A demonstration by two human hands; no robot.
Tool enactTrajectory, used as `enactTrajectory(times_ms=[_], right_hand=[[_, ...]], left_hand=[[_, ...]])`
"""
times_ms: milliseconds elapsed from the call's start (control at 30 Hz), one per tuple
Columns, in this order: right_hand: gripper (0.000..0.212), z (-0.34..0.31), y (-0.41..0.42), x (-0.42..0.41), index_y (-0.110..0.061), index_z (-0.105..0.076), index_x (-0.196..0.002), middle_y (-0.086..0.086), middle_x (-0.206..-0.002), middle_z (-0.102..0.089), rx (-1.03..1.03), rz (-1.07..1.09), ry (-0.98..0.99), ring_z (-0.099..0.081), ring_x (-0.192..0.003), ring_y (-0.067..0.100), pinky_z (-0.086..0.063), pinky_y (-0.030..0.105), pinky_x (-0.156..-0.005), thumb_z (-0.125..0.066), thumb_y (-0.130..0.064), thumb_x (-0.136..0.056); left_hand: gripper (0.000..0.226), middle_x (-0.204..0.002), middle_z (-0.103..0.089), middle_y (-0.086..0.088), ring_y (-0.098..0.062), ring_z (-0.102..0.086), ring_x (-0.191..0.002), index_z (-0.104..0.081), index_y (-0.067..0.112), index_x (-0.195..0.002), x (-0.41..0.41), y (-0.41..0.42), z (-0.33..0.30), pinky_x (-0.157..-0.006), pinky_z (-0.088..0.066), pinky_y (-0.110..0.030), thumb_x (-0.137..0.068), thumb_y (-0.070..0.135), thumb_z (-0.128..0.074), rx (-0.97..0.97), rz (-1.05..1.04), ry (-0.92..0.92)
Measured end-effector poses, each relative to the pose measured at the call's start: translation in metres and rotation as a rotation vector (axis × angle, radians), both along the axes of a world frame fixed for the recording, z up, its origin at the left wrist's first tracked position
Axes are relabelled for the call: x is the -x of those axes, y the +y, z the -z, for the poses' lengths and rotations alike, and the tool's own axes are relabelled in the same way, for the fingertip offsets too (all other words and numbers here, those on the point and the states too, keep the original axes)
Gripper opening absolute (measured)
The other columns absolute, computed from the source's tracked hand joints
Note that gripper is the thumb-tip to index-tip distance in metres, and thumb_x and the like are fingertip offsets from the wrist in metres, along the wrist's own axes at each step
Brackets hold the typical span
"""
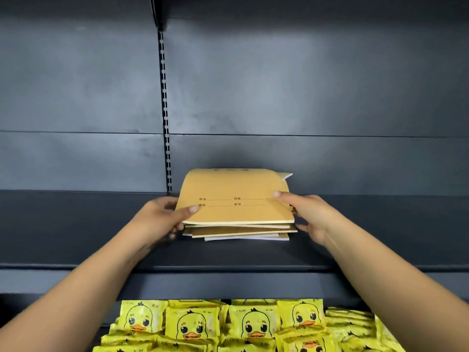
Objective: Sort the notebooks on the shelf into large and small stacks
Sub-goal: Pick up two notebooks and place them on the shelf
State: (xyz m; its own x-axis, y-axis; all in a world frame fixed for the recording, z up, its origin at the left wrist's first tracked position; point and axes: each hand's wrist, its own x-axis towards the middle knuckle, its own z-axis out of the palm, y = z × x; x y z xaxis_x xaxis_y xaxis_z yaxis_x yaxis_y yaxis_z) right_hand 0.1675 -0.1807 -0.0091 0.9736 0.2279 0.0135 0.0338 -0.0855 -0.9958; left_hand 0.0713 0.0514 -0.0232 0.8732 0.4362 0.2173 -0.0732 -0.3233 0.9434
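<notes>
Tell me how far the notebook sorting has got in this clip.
Barely started. Nothing looks sorted: all notebooks sit in one mixed pile on the shelf. In hand: the left hand and right hand grip the top notebook at its sides. Left: building separate large and small stacks.

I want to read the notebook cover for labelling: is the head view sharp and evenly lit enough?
Head view: top notebook is sharp, its printed lines legible but small; soft light patches glare on the shelf back panel; left hand and right hand cast dim shadows on the shelf; wide-angle bending stretches the forearms at the edges.
</notes>
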Motion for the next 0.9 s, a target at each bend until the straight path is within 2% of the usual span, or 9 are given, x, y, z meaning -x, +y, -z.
enactTrajectory(times_ms=[67, 133, 200, 267, 400, 533, 733, 900], right_hand=[[0.048, -0.001, 0.0, 0.004, -0.004, -0.054, -0.119, 0.002, -0.096, -0.063, 0.017, 0.017, 0.012, -0.059, -0.088, 0.015, -0.045, 0.029, -0.08, -0.07, -0.029, -0.08], [0.042, -0.003, -0.002, 0.007, -0.008, -0.054, -0.114, 0.001, -0.086, -0.061, 0.013, 0.032, 0.039, -0.055, -0.073, 0.011, -0.039, 0.024, -0.061, -0.071, -0.027, -0.08], [0.023, -0.004, -0.006, 0.01, -0.013, -0.056, -0.096, -0.001, -0.073, -0.054, 0.049, 0.051, 0.054, -0.046, -0.062, 0.011, -0.033, 0.022, -0.057, -0.068, -0.029, -0.082], [0.019, -0.005, -0.011, 0.014, -0.017, -0.053, -0.077, -0.001, -0.065, -0.043, 0.12, 0.038, 0.073, -0.033, -0.056, 0.011, -0.027, 0.023, -0.054, -0.064, -0.03, -0.085], [0.018, -0.006, -0.017, 0.019, -0.017, -0.052, -0.073, -0.001, -0.061, -0.042, 0.113, -0.071, 0.147, -0.031, -0.052, 0.01, -0.028, 0.016, -0.039, -0.059, -0.022, -0.089], [0.016, -0.008, -0.015, 0.024, -0.017, -0.058, -0.071, -0.008, -0.041, -0.046, 0.045, -0.042, 0.146, -0.038, -0.052, 0.007, -0.037, 0.015, -0.041, -0.067, -0.021, -0.083], [0.016, 0.001, 0.0, 0.027, -0.015, -0.06, -0.076, 0.0, -0.071, -0.052, -0.097, -0.028, 0.207, -0.043, -0.059, 0.009, -0.043, 0.014, -0.038, -0.074, -0.024, -0.076], [0.009, 0.001, -0.005, 0.026, -0.016, -0.06, -0.082, 0.001, -0.069, -0.066, -0.171, -0.121, 0.245, -0.06, -0.054, 0.013, -0.053, 0.02, -0.044, -0.064, -0.023, -0.085]], left_hand=[[0.026, -0.061, -0.045, -0.002, -0.01, -0.037, -0.049, -0.057, 0.01, -0.101, 0.004, 0.0, -0.001, -0.038, -0.034, -0.017, -0.081, 0.023, -0.067, 0.113, 0.074, 0.041], [0.026, -0.06, -0.045, -0.002, -0.007, -0.039, -0.045, -0.055, 0.009, -0.102, 0.006, 0.0, -0.002, -0.037, -0.035, -0.016, -0.081, 0.02, -0.067, 0.158, 0.119, 0.053], [0.027, -0.052, -0.046, 0.002, -0.004, -0.039, -0.039, -0.055, 0.009, -0.104, 0.007, -0.001, -0.003, -0.037, -0.037, -0.015, -0.082, 0.019, -0.066, 0.215, 0.155, 0.048], [0.025, -0.043, -0.048, 0.005, -0.003, -0.042, -0.036, -0.056, 0.011, -0.104, 0.008, -0.002, -0.005, -0.038, -0.04, -0.015, -0.082, 0.019, -0.065, 0.245, 0.176, 0.049], [0.01, -0.042, -0.059, 0.004, -0.001, -0.05, -0.035, -0.06, 0.015, -0.092, 0.014, 0.001, -0.016, -0.039, -0.047, -0.014, -0.084, 0.019, -0.062, 0.212, 0.192, 0.081], [0.006, -0.044, -0.06, 0.002, -0.001, -0.046, -0.032, -0.061, 0.019, -0.091, 0.018, 0.011, -0.024, -0.036, -0.044, -0.013, -0.085, 0.019, -0.061, 0.131, 0.204, 0.15], [0.01, -0.042, -0.056, 0.001, -0.002, -0.041, -0.031, -0.06, 0.024, -0.093, 0.021, 0.026, -0.022, -0.034, -0.04, -0.012, -0.085, 0.018, -0.06, 0.125, 0.188, 0.157], [0.01, -0.043, -0.052, 0.001, -0.003, -0.045, -0.033, -0.059, 0.019, -0.088, 0.032, 0.046, -0.019, -0.035, -0.041, -0.014, -0.08, 0.015, -0.06, 0.287, 0.203, 0.154]])
